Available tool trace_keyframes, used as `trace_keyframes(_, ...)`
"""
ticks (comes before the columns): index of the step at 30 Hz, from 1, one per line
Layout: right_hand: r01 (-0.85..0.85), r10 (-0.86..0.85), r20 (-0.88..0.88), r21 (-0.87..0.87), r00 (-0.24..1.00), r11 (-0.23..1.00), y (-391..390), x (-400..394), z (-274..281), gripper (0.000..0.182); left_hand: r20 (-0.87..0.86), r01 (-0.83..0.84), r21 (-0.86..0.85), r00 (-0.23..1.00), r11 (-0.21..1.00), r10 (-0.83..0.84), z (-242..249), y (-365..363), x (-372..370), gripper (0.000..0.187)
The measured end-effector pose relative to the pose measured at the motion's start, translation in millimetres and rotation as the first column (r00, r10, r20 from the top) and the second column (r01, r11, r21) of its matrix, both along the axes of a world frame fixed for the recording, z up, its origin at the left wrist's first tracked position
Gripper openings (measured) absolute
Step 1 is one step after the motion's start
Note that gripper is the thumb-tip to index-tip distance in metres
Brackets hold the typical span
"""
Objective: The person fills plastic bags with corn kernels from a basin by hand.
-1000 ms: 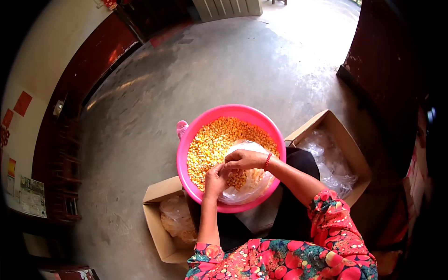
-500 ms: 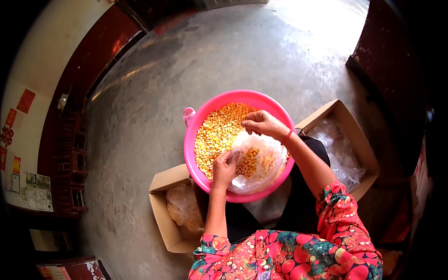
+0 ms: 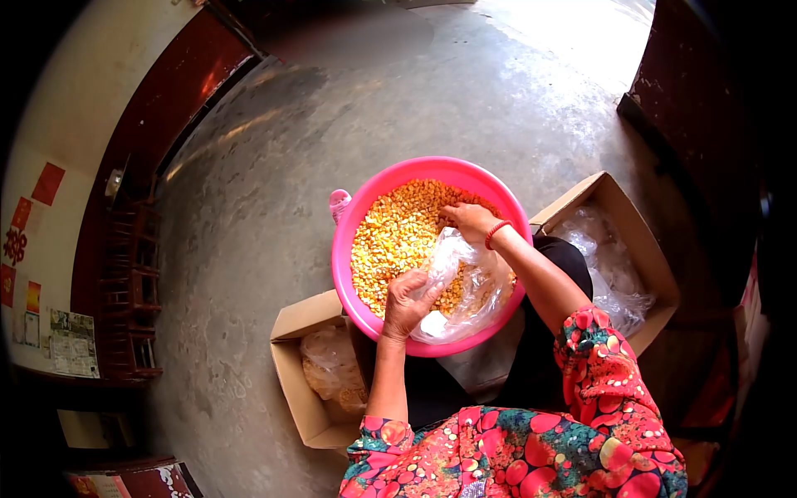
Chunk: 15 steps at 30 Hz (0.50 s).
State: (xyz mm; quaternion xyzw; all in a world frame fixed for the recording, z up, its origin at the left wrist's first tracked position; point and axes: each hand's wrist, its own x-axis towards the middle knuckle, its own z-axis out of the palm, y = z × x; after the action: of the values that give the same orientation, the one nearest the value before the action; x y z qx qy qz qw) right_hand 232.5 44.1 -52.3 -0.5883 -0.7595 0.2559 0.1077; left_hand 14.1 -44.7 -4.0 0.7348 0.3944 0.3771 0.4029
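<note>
Working with both bare hands over a large round bright-pink plastic basin [image 3: 342, 267], filled broadly with loose yellow-orange corn kernels [image 3: 388, 228].

With the left hand [image 3: 407, 304], holding thin film of a clear, crinkled plastic bag [image 3: 481, 286] at its left side, fingers closed on it, thumb pointing across toward the bag. With the right hand [image 3: 471, 221], reaching over the kernels at the far right of the basin, just beside the bag's upper edge, fingers partly bent; cannot tell whether gripping any kernels. Wearing a thin red bracelet [image 3: 496, 234] on the right wrist.

Placed inside the basin, near side and right of centre: the bag, with kernels visible within its outline and a small white piece [image 3: 433, 324] at its lower left.

At lower left of the basin, an open brown cardboard box [image 3: 292, 397] containing clear bags with pale yellow contents [image 3: 332, 365]. At right, beside the dark-trousered leg [image 3: 566, 261], another open brown cardboard box [image 3: 643, 249], containing crumpled clear plastic bags [image 3: 604, 257]. Beyond, a grey concrete floor [image 3: 332, 124]; along the left wall, dark reddish wooden stools [image 3: 131, 290].
</note>
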Motion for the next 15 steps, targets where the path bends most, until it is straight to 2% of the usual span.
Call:
trace_keyframes(1,-0.016,0.016,0.013,0.020,1.000,1.000,-1,-6,-5,0.039,-0.013,0.010,-0.010,1.000,1.000,-0.011,0,0,0,0.016)
trace_keyframes(3,-0.140,0.149,-0.106,0.083,0.983,0.987,1,-11,-11,0.032,-0.013,0.002,0.003,1.000,1.000,-0.002,1,-1,1,0.016)
trace_keyframes(4,-0.140,0.148,-0.108,0.081,0.983,0.987,1,-15,-14,0.032,-0.012,-0.007,0.017,1.000,1.000,0.007,1,-2,2,0.016)
trace_keyframes(5,-0.056,0.041,-0.305,-0.039,0.952,0.998,1,-21,-17,0.028,-0.013,-0.007,0.015,1.000,1.000,0.007,0,-2,2,0.016)
trace_keyframes(7,0.004,-0.088,-0.476,-0.175,0.875,0.985,2,-26,-15,0.024,-0.010,-0.007,-0.011,1.000,1.000,0.007,-2,-2,2,0.016)
trace_keyframes(9,0.050,-0.056,-0.380,-0.024,0.923,0.998,5,-25,-9,0.024,-0.012,-0.005,-0.028,1.000,1.000,0.005,0,-1,2,0.015)
trace_keyframes(10,0.081,-0.140,-0.477,-0.142,0.868,0.987,3,-21,5,0.022,-0.010,-0.004,-0.042,1.000,0.999,0.004,3,-1,2,0.015)
trace_keyframes(11,0.152,-0.188,-0.465,-0.115,0.865,0.982,8,-20,2,0.020,-0.011,-0.006,-0.047,1.000,0.999,0.006,5,-2,3,0.015)
trace_keyframes(13,0.204,-0.367,-0.664,-0.312,0.652,0.928,11,-16,17,0.018,-0.035,-0.130,-0.140,0.991,0.982,0.127,8,-2,5,0.014)
trace_keyframes(14,0.123,-0.463,-0.759,-0.462,0.457,0.878,6,-9,31,0.019,-0.030,-0.207,-0.096,0.978,0.974,0.205,-2,0,4,0.015)
trace_keyframes(15,0.123,-0.464,-0.830,-0.449,0.311,0.885,3,-9,40,0.019,-0.031,-0.210,-0.097,0.978,0.973,0.208,-4,2,4,0.015)
